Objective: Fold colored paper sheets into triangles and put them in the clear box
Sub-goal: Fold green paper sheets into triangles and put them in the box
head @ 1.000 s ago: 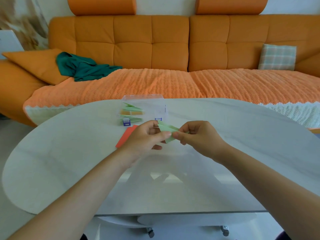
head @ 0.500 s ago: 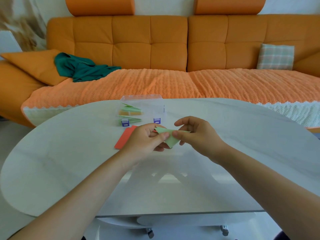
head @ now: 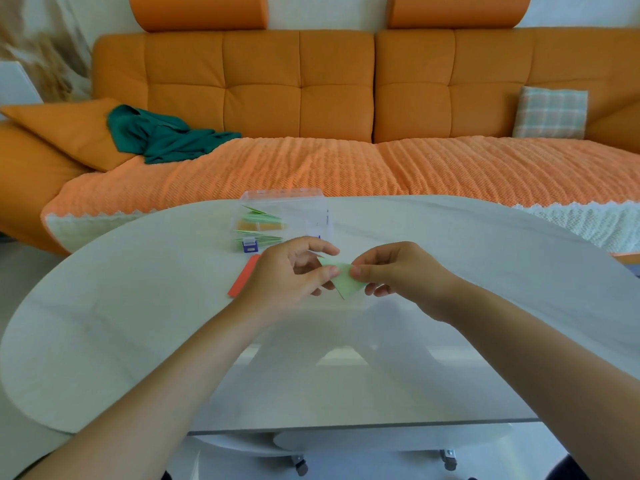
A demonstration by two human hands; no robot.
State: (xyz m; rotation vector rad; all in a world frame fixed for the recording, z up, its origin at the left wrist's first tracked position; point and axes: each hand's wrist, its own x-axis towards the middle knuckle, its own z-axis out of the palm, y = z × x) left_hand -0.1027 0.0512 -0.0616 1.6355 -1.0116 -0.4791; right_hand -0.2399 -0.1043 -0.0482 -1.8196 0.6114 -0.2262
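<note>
A light green paper triangle (head: 344, 280) hangs just above the white table (head: 138, 323), point downward. My left hand (head: 292, 271) pinches its left edge and my right hand (head: 394, 271) pinches its right edge. Behind my hands stands the clear box (head: 311, 211), lid open, holding several folded green and orange triangles (head: 258, 223). A stack of red-orange paper sheets (head: 244, 278) lies on the table, partly hidden by my left hand.
An orange sofa (head: 346, 98) runs along the far side of the table, with a green cloth (head: 162, 136) and a checked cushion (head: 550, 112) on it. The table's near edge is at the bottom, with castor wheels below.
The green paper has turned in my hands from a flat strip-like shape into a triangle pointing down. Both hands shifted slightly and my fingers have regripped its edges.
</note>
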